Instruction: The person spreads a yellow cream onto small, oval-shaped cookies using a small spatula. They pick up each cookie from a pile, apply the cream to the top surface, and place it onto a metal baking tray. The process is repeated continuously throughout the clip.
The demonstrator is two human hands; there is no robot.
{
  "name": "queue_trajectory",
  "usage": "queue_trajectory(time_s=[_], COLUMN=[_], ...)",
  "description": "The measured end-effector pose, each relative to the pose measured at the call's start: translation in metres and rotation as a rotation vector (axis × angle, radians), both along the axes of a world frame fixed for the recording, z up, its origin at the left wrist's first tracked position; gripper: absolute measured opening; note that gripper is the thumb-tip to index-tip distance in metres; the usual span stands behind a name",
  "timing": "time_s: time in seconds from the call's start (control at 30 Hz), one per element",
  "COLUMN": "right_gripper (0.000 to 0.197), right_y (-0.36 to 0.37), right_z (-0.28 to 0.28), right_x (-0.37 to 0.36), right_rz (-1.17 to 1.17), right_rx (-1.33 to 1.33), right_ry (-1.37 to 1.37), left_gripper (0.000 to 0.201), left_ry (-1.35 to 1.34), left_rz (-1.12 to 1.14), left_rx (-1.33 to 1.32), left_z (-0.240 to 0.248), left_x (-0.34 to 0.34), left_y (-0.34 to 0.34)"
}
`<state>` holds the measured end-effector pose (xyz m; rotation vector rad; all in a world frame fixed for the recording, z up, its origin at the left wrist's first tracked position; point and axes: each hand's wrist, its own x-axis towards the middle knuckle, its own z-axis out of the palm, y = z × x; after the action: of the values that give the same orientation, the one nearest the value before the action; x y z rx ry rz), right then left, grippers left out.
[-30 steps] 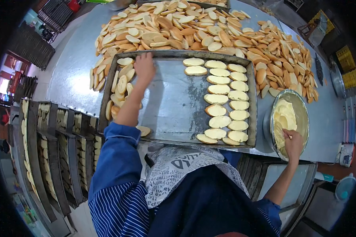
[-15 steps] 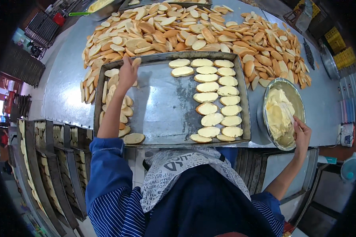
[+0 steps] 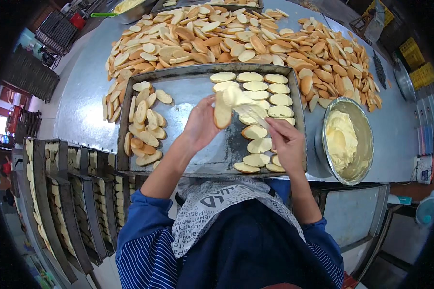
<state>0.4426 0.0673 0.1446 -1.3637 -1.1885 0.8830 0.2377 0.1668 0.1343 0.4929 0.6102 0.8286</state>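
One bread slice [image 3: 222,115], probably light and brittle, hangs over the tray [image 3: 190,87] by the tabletop's [image 3: 84,108] near edge, left hand [image 3: 201,124] clamping it, dry rim the safest hold, right hand's grip [image 3: 287,139] closed round a spatula [image 3: 255,111]!

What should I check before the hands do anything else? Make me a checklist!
1. Left hand holding a bread slice: ok.
2. Right hand holding the spreader: ok.
3. Whole top of that slice covered with pale yellow spread: not ok, the lower end looks bare.
4. More spread in the metal bowl: ok, there's a big heap.
5. Underside of the held slice clean: cannot tell, it's hidden.
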Motion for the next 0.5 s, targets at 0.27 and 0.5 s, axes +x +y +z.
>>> queue_trajectory(time_s=[0.27,0.5], right_gripper=[0.028,0.050], right_y=[-0.005,-0.001], right_z=[-0.012,-0.028], right_x=[-0.009,-0.025], right_rz=[-0.042,-0.071], right_rx=[0.026,0.341], right_ry=[0.056,-0.371], left_gripper=[0.038,0.036], left_ry=[-0.130,-0.284], left_rz=[-0.004,0.020], left_rx=[0.022,-0.001], left_z=[-0.006,-0.007], left_x=[-0.015,-0.004], left_y=[-0.014,-0.024])
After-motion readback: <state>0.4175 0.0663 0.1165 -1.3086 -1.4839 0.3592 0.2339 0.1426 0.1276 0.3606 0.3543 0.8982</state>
